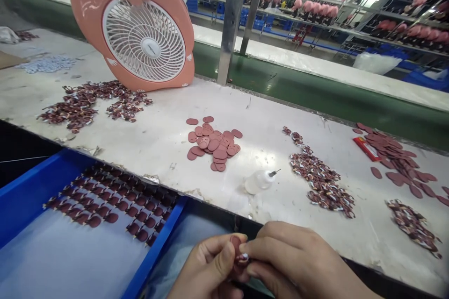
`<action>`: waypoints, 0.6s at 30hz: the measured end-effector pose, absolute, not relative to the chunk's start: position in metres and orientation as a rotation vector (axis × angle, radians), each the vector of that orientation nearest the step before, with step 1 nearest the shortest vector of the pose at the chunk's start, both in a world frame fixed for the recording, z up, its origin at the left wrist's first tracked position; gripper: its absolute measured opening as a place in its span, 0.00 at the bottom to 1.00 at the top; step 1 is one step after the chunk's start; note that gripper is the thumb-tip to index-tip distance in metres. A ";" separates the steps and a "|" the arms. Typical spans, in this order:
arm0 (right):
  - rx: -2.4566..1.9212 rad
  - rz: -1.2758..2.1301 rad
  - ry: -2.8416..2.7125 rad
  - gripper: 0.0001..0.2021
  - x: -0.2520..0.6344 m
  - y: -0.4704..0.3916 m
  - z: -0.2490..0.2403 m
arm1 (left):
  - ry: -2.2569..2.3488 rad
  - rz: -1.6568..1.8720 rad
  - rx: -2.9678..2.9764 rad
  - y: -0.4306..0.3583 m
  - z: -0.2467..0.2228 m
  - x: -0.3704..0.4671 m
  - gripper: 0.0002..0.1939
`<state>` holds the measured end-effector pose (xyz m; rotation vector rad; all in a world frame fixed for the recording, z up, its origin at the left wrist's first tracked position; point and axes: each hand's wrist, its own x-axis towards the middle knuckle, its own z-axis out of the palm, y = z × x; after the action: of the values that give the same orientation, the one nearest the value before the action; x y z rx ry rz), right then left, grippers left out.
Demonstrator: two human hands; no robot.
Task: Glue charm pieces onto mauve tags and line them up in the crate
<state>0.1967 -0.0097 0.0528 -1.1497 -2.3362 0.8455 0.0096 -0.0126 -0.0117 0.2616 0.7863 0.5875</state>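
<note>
Between the fingers of my left hand (206,266) is a small reddish-brown oval piece (235,243), held just in front of the table edge. My right hand (294,254) pinches a tiny brown-and-white part (242,258) against it; the fingertips hide much of both. Past my hands a clear squeeze bottle (258,182) with a needle tip leans on the tabletop. Loose brown oval pieces (220,145) lie in a heap beyond it, some with small holes. To the right spreads a pile of small brown-and-white parts (319,175).
A blue tray (143,268) at lower left holds rows of assembled brown pieces (112,196). An orange animal-shaped fan (140,46) stands on the table (168,117) beside another parts pile (80,103). More ovals (393,149) lie far right near a metal post (231,23).
</note>
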 end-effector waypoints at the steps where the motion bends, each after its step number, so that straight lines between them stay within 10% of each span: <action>1: -1.149 0.849 -2.326 0.08 0.196 -0.010 0.055 | 0.790 0.594 0.256 -0.012 -0.008 0.010 0.17; 18: -1.184 0.870 -2.313 0.07 0.196 -0.008 0.061 | 0.795 0.658 0.192 -0.009 0.010 0.013 0.14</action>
<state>0.1957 -0.0084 0.0612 -1.1836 -2.3129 0.8695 0.0134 -0.0091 0.0099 0.1917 0.7950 0.6578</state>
